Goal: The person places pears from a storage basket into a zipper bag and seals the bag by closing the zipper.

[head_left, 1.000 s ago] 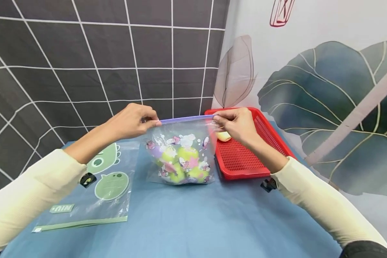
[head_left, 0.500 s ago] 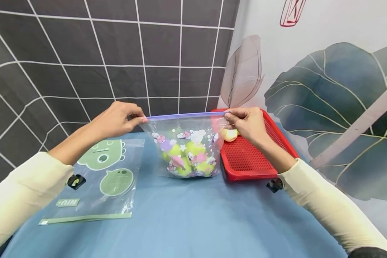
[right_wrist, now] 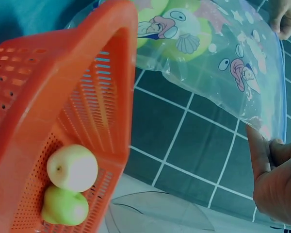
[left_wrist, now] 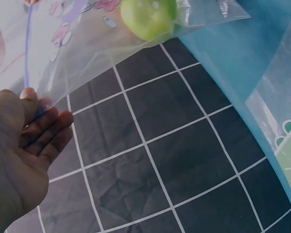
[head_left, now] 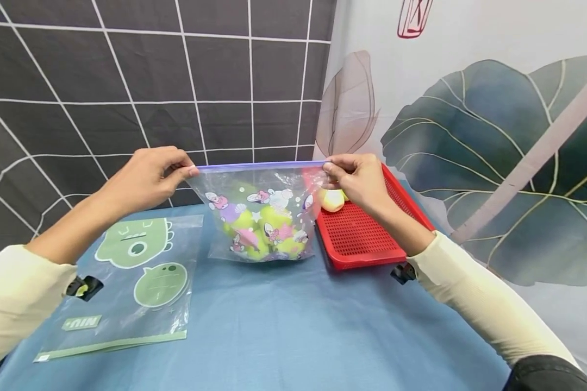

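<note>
A clear zip bag [head_left: 261, 184] with cartoon prints and a purple zip strip [head_left: 259, 165] stands in the middle of the head view. Several green apples [head_left: 276, 217] lie in its lower part. My left hand [head_left: 151, 176] pinches the left end of the strip between thumb and fingers; its other fingers are loosely bent in the left wrist view. At the opposite end, my right hand [head_left: 359, 179] pinches the strip's corner, so the top edge is stretched straight between both hands. One apple [left_wrist: 148, 17] shows through the plastic in the left wrist view.
Right of the bag stands a red perforated basket [head_left: 367, 260]. It holds a pale yellow fruit [right_wrist: 72, 168] and a green fruit [right_wrist: 64, 206]. A second zip bag [head_left: 122, 293], flat with green dinosaur prints, lies left on the blue cloth [head_left: 293, 331]. A dark gridded backdrop [head_left: 225, 70] hangs behind.
My left hand has moved left along the purple strip, away from the right hand, and the strip spans wider. The filled bag sits slightly farther back and higher; the right hand keeps its pinch.
</note>
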A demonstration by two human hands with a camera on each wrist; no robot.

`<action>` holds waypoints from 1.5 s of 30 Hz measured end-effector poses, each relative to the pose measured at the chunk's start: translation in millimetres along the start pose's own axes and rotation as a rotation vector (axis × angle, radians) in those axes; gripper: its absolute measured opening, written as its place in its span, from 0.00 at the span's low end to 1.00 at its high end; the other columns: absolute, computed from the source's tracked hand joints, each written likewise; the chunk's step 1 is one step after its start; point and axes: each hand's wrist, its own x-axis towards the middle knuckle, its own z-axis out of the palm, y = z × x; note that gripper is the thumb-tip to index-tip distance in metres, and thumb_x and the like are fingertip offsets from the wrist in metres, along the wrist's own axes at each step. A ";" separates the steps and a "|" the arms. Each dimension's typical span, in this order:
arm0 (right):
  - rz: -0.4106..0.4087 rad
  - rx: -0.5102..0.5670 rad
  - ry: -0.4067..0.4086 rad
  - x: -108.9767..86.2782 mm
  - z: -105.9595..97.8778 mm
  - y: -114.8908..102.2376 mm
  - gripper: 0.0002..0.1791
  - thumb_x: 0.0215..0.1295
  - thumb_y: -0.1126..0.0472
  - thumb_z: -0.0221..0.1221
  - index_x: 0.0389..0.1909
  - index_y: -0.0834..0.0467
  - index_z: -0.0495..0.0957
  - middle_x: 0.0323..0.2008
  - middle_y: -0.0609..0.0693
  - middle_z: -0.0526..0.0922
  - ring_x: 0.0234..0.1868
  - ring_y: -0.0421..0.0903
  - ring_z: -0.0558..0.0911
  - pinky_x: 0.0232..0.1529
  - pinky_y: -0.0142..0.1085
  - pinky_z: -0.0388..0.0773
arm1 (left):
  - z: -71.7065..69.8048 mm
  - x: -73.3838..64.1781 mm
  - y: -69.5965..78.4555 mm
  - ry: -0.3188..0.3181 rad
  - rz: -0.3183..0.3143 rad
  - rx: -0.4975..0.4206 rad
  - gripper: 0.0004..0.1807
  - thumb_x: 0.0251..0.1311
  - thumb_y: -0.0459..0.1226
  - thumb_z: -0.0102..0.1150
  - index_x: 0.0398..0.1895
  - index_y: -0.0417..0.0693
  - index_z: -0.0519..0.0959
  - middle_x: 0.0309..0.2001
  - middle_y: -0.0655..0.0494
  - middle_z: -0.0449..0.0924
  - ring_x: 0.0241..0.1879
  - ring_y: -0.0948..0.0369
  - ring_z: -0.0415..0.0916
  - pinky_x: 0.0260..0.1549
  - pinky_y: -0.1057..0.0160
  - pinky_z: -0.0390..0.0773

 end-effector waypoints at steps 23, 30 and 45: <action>0.043 -0.142 -0.106 -21.2 -7.9 -8.7 0.15 0.78 0.63 0.71 0.58 0.68 0.90 0.49 0.69 0.94 0.33 0.35 0.96 0.40 0.34 0.94 | -5.6 -23.6 4.5 0.005 0.096 -0.023 0.04 0.73 0.33 0.75 0.39 0.53 0.89 0.33 0.64 0.86 0.30 0.68 0.71 0.31 0.66 0.74; 0.021 -0.086 -0.117 -19.2 -0.9 -8.5 0.14 0.77 0.66 0.71 0.56 0.71 0.90 0.46 0.71 0.94 0.31 0.35 0.95 0.35 0.35 0.94 | -5.4 -30.6 2.9 0.015 0.075 -0.025 0.05 0.72 0.32 0.75 0.38 0.52 0.89 0.33 0.62 0.86 0.30 0.67 0.71 0.32 0.67 0.74; -0.033 -0.009 -0.163 -16.9 22.2 -29.8 0.13 0.77 0.67 0.70 0.55 0.71 0.90 0.43 0.67 0.95 0.32 0.38 0.96 0.36 0.36 0.95 | -30.1 -51.2 -0.9 0.218 -0.117 -0.066 0.03 0.76 0.31 0.69 0.42 0.46 0.88 0.36 0.60 0.86 0.33 0.75 0.70 0.34 0.76 0.66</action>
